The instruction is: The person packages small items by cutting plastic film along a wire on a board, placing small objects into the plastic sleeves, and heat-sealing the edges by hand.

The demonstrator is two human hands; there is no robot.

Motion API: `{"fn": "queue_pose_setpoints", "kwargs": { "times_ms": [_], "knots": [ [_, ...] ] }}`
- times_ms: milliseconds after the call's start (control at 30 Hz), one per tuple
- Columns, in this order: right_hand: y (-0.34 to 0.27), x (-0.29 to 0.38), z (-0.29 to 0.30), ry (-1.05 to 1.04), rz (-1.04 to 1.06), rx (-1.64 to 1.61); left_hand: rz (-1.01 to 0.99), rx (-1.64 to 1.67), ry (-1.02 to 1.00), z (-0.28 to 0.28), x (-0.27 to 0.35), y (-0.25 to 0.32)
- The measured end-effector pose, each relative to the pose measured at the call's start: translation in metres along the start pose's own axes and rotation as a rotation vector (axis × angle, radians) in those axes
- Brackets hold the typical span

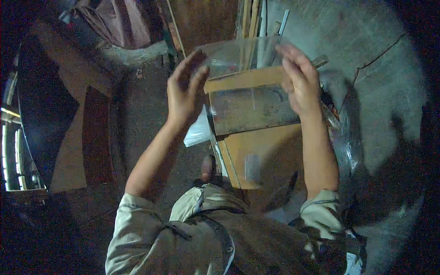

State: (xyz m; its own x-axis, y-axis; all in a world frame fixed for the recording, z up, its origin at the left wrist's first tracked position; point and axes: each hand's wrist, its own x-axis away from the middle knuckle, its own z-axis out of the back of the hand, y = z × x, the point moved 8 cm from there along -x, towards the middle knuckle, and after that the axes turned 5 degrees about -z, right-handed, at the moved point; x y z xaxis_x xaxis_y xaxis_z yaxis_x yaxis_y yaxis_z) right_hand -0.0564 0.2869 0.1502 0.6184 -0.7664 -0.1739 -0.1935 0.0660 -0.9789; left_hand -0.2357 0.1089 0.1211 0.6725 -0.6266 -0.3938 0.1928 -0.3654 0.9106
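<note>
Between my two raised hands stretches a clear, see-through sheet (227,55), perhaps plastic or glass. My left hand (187,86) grips its left edge, thumb towards me and fingers behind. At the right edge, my right hand (300,79) holds it with the fingers bent inward. Seen beyond and below the sheet is a tan board or box (245,79) with a grey, worn panel (254,110) across it. Nearer my body lies a tan, flat surface (275,144) with a small pale rectangle (252,167) on it.
Wooden strips (252,24) and a pale tube (284,22) stand at the top against a cracked wall (381,86). Clear plastic wrapping (343,144) hangs on the right. A white sheet (199,130) lies left of the boards. Pinkish cloth (129,24) is at upper left.
</note>
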Motion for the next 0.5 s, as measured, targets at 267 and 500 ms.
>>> {"fn": "queue_pose_setpoints", "kwargs": {
  "times_ms": [267, 500],
  "knots": [
    [0.15, 0.049, 0.048, -0.017, -0.306, 0.253, 0.238, -0.355, -0.141, -0.01, 0.084, -0.137],
    [0.207, 0.054, 0.061, -0.046, -0.489, 0.461, 0.288, -0.723, -0.436, -0.026, 0.101, -0.171]
  ]
}}
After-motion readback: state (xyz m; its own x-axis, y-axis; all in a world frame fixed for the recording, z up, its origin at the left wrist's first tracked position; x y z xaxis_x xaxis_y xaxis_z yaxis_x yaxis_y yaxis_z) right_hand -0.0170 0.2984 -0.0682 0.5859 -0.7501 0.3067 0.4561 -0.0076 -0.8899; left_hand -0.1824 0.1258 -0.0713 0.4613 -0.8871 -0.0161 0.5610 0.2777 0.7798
